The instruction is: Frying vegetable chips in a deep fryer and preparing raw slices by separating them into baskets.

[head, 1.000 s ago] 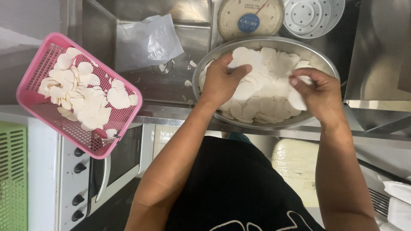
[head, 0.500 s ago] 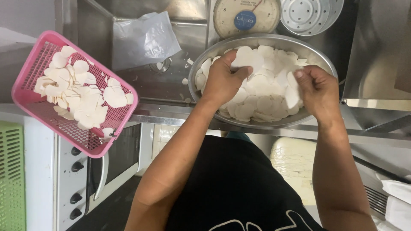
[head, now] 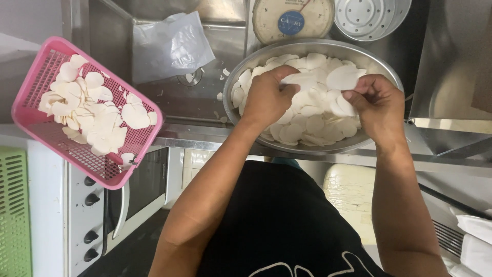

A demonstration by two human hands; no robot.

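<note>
Both hands are down in a wide round stainless-steel bowl [head: 241,82] heaped with thin, pale white round slices [head: 312,123], the bowl resting on the edge of a stainless-steel surface [head: 184,136] in front of the person's black-shirted body. The left hand [head: 267,97] lies palm-down on the left part of the pile, its fingers curled and closed on one flat white slice [head: 302,79] that sticks out from under the fingertips toward the middle of the bowl. The right hand [head: 378,105] is over the right part of the pile, fingers bent inward and pinching the lower edge of a larger white slice [head: 344,77] that is lifted a little above the others. The two held slices are near each other but I cannot tell whether they touch. Well to the left, a pink plastic mesh basket [head: 31,110], rectangular and tilted, sits on top of a white oven with black knobs [head: 89,215] and holds a looser heap of the same white slices [head: 95,115]. Between basket and bowl is a steel sink basin [head: 174,102] with a crumpled clear plastic bag [head: 169,46] lying in it and a few white scraps scattered about. Just beyond the bowl stands a round dial kitchen scale [head: 292,18], and beside that, to the right, a perforated round metal tray [head: 371,18]. A green slatted crate [head: 13,215] shows at the lower left edge.
</note>
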